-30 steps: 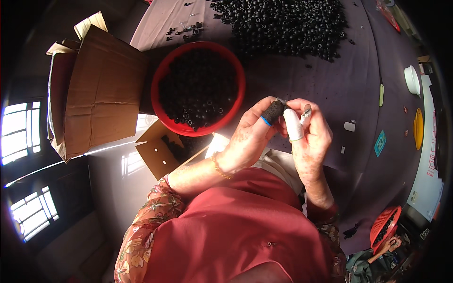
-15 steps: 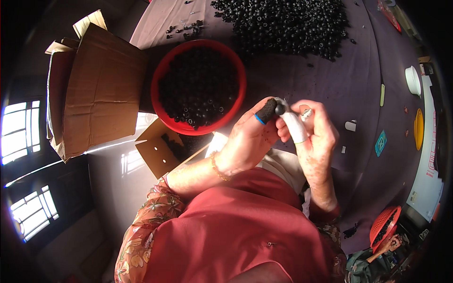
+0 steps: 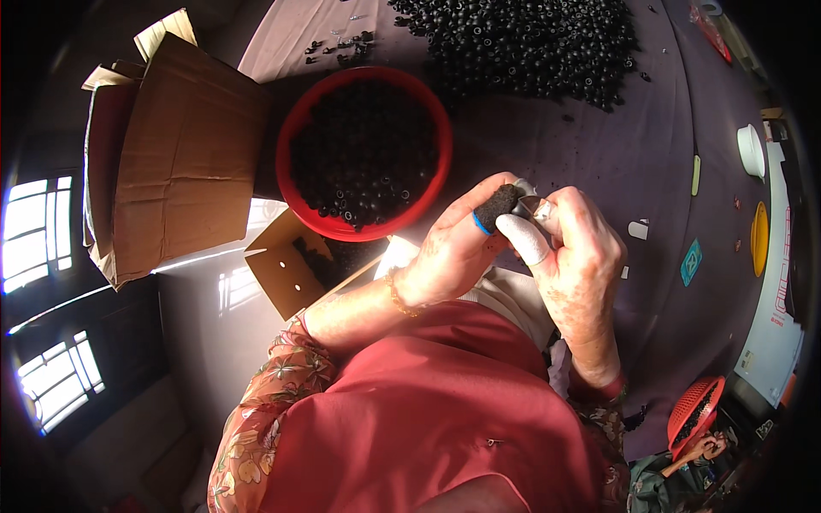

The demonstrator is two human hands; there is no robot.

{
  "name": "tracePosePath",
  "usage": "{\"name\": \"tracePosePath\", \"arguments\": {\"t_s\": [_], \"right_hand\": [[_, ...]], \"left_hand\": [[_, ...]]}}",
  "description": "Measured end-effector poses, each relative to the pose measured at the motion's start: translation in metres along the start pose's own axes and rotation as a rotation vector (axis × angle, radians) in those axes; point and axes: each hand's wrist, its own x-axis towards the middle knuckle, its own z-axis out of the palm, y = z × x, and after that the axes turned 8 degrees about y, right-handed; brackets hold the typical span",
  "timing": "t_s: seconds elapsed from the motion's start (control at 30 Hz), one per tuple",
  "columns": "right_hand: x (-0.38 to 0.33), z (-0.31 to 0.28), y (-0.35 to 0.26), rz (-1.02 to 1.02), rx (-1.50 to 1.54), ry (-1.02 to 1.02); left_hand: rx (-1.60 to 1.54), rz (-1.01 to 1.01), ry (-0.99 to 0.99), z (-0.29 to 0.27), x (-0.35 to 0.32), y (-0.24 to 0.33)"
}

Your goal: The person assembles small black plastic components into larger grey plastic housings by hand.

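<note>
My left hand (image 3: 453,244) wears a black thumb cover with a blue band and is closed around a small round black part (image 3: 520,209), mostly hidden by the fingers. My right hand (image 3: 586,256), its thumb wrapped in white, meets it from the right. A thin shiny piece (image 3: 534,204), possibly a small blade, is pinched in the right fingers against the black part. Beyond my left hand stands a red basin (image 3: 446,154) full of similar black parts. A large heap of black parts (image 3: 530,51) lies farther off on the cloth-covered table (image 3: 599,154).
Tall cardboard (image 3: 184,162) stands at the left, above an open carton (image 3: 295,278). Along the right are a white bowl (image 3: 750,151), a yellow dish (image 3: 758,239), a turquoise packet (image 3: 690,262) and a red colander (image 3: 691,410). Another person's hand (image 3: 708,446) is beside the colander.
My right hand has turned and shifted slightly right; its wrapped thumb now presses near the black part, and the shiny piece has come against it. My left hand keeps its hold.
</note>
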Motion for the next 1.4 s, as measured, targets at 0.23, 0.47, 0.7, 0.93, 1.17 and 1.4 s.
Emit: {"name": "tracePosePath", "arguments": {"t_s": [0.23,0.47,0.7,0.93,1.17,1.4], "right_hand": [[0.001,-0.001,-0.002,-0.014,0.021,-0.012],[0.000,-0.005,-0.003,-0.024,0.008,-0.054],[-0.003,-0.004,-0.006,-0.066,-0.030,-0.081],[-0.011,-0.004,0.006,0.154,0.374,-0.098],[-0.008,-0.015,0.008,0.597,0.714,-0.125],[0.003,0.001,-0.009,0.538,0.761,-0.213]], "left_hand": [[-0.042,0.025,-0.043,-0.002,-0.001,-0.002],[0.041,0.047,-0.004,-0.003,-0.004,-0.003],[0.011,0.047,0.053,0.002,-0.008,-0.002],[-0.097,-0.008,-0.067,0.003,-0.003,0.002],[-0.235,-0.125,-0.256,-0.008,0.009,0.001],[-0.288,-0.142,0.010,-0.002,-0.001,0.009]]}}
